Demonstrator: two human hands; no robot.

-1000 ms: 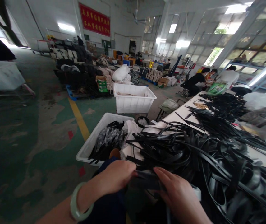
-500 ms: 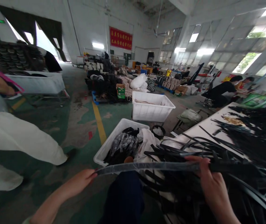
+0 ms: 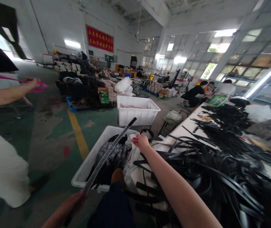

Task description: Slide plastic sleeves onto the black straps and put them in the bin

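A long black strip (image 3: 109, 150) in clear wrapping slants up over the near white bin. My left hand (image 3: 75, 201), blurred at the lower left, is closed round its lower part. The strip's upper end is free. My right hand (image 3: 140, 141) reaches forward over the bin's right edge with its fingers apart and nothing in them. Below the strip, the near bin (image 3: 84, 171) holds a heap of wrapped dark strips (image 3: 115, 152). White plastic (image 3: 133, 155) hangs over its right side.
To the right, a long white table (image 3: 187, 126) bears tangled black strips (image 3: 209, 171). A second white bin (image 3: 137, 117) stands behind the near one. A person (image 3: 4, 152) with a pink item is at the left; others sit at the back right.
My right hand has let go of the strip and moved left and forward. The strip has swung from level to a steep slant. My left hand is lower. The view has turned right.
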